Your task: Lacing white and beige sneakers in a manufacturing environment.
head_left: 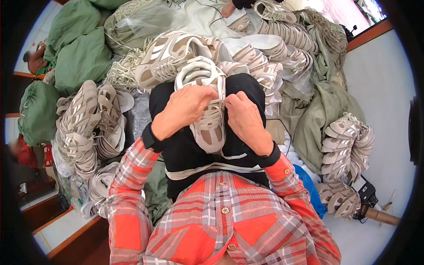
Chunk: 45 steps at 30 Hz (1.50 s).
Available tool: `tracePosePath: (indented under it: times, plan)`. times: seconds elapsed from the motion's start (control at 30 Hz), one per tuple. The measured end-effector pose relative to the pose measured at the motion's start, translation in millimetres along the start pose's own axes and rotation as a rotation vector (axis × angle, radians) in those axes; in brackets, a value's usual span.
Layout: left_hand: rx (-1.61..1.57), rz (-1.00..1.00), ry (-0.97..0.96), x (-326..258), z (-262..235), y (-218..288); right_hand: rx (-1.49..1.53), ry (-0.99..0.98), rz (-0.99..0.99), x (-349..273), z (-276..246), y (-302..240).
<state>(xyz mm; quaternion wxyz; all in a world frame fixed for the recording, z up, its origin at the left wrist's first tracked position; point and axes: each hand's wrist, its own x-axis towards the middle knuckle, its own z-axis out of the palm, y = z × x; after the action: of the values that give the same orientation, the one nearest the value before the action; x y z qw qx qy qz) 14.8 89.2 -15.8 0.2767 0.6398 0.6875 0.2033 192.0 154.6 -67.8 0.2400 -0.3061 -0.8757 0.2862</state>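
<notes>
A beige and white shoe upper [210, 132] lies on my black-clad lap, its toe toward me and its padded collar away from me. A pale shoelace [211, 114] crosses its front through the eyelets. My left hand [190, 106] is closed over the left side of the lacing, thumb and fingers pinched at the lace. At the right eyelet edge, my right hand [246, 118] is also closed, fingertips pinched close to the left ones. The hands partly hide the lace between them. Another beige shoe upper [161, 62] lies on its side just beyond.
Stacked shoe uppers lie at left [81, 128], beyond my knees [260, 59] and at right [346, 148]. Green sacks [81, 57] bulge at far left, near a bundle of laces [126, 68]. Grey-green cloth [309, 119] covers the right side. Another person's hand [228, 9] shows at the top.
</notes>
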Motion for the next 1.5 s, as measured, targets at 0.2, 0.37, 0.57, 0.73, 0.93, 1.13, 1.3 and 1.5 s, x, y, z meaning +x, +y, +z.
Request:
tracePosePath:
  times: [0.2,0.37,0.57,0.73,0.93,1.13,1.3,1.5]
  plan:
    - [0.23,0.27,0.213,5.5,10.0,-5.5,-0.108,-0.002,-0.003,-1.5,7.6,-13.9]
    - [-0.082,-0.032,-0.061,7.0,0.0,-3.4,-0.067,0.016,-0.005,-3.5,0.7,-5.6]
    - [0.222,0.236,0.141,6.2,9.6,-5.8,0.033,0.01,-0.005,-0.4,1.5,-2.3]
    - [0.628,0.252,0.116,2.8,14.7,8.0,-0.001,-0.024,0.007,-1.8,2.8,-3.4]
    - [0.811,0.257,0.151,-20.6,-5.5,22.3,-0.268,-0.024,-0.158,-6.0,-16.2,-22.7]
    - [-0.29,-0.006,-0.334,-42.2,4.8,-4.4,-0.218,-0.1,-0.208,-5.7,-37.0,-11.3]
    - [-2.18,0.154,0.195,-73.8,-26.7,-18.4,0.076,-0.712,-0.175,5.3,-110.7,-32.4]
    - [-1.617,0.679,0.778,-208.4,-175.5,-154.4,0.2,-0.704,-0.151,33.0,-69.9,-14.8]
